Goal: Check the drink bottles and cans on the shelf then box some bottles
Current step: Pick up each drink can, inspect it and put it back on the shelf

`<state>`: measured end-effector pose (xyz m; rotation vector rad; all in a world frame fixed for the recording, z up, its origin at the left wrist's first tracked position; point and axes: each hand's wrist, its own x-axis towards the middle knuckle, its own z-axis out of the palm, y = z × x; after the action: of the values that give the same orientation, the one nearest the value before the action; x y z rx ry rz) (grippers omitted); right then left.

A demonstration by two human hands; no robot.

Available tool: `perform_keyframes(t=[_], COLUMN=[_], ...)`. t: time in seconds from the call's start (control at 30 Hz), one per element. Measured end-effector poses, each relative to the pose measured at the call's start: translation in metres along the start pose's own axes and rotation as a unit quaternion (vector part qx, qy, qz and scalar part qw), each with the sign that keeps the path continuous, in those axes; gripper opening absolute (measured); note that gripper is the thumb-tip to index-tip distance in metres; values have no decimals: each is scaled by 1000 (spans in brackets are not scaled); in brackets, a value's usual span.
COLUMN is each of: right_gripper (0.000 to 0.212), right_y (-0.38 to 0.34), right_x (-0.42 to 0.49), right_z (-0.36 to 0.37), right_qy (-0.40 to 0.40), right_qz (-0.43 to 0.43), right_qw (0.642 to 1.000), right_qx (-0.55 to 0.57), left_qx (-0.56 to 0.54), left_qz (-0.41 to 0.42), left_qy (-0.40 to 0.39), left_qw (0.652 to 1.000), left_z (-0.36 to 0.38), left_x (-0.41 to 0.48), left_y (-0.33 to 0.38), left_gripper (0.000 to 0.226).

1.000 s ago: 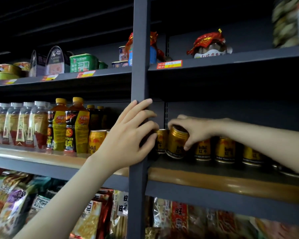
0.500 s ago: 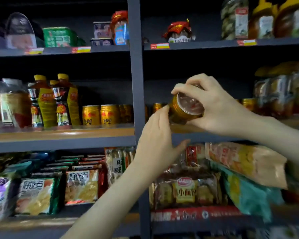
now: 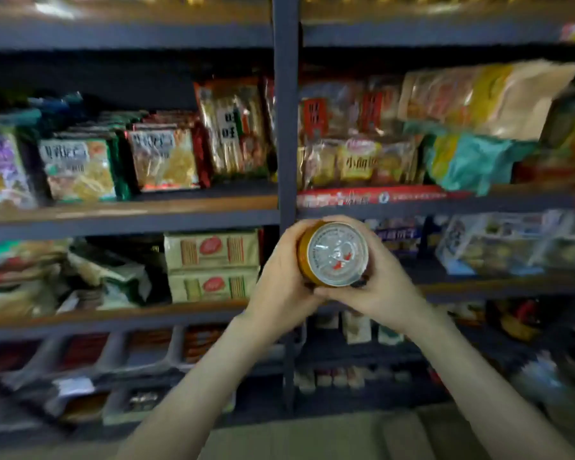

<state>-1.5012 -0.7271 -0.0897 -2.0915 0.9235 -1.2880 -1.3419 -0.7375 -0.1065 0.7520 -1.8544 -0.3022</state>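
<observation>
Holding a gold can [image 3: 334, 254] in mid-air, just in front of the shelf's dark upright post [image 3: 286, 127] and clear of every shelf board. Turned end-on to the camera: silver end with small red marks and a ring of print too blurred to read.

Gripped from both sides. Left hand [image 3: 284, 283] curled round the can's left wall, fingers wrapped behind and under. Right hand [image 3: 379, 287] curled round the right wall, thumb along the lower rim, touching the left hand below the can.

Behind, at upper left, rows of upright snack packets [image 3: 166, 161] on a wooden shelf board [image 3: 130, 207]. To the right of the post, more packets and a teal bag [image 3: 468, 161] lying on its side. One level down, just left of the hands, two stacked pale cracker boxes [image 3: 211, 265] with red ovals. Lower still, dark trays [image 3: 80, 353] of small goods, blurred. At the bottom edge, between the forearms, a tan flat surface [image 3: 296, 436] — cannot tell what.
</observation>
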Motion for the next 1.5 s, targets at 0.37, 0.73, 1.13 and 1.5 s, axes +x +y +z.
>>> perform_keyframes(t=[0.37, 0.73, 1.13, 1.5], right_gripper=[57, 65, 42, 34], right_y=[33, 16, 14, 5], right_x=[-62, -71, -80, -61], right_z=[80, 124, 106, 81], right_qy=[-21, 65, 73, -43], right_qz=[443, 599, 511, 387], right_qw=[825, 514, 581, 916], right_qx=[350, 610, 630, 96], left_qx=[36, 126, 37, 69], left_qz=[-361, -338, -411, -456], left_qy=[-200, -81, -2, -116], left_qw=[910, 929, 911, 880], left_z=[-21, -38, -22, -13], left_x=[-101, -128, -121, -109], left_y=[-18, 6, 24, 11], left_gripper=[80, 73, 56, 46])
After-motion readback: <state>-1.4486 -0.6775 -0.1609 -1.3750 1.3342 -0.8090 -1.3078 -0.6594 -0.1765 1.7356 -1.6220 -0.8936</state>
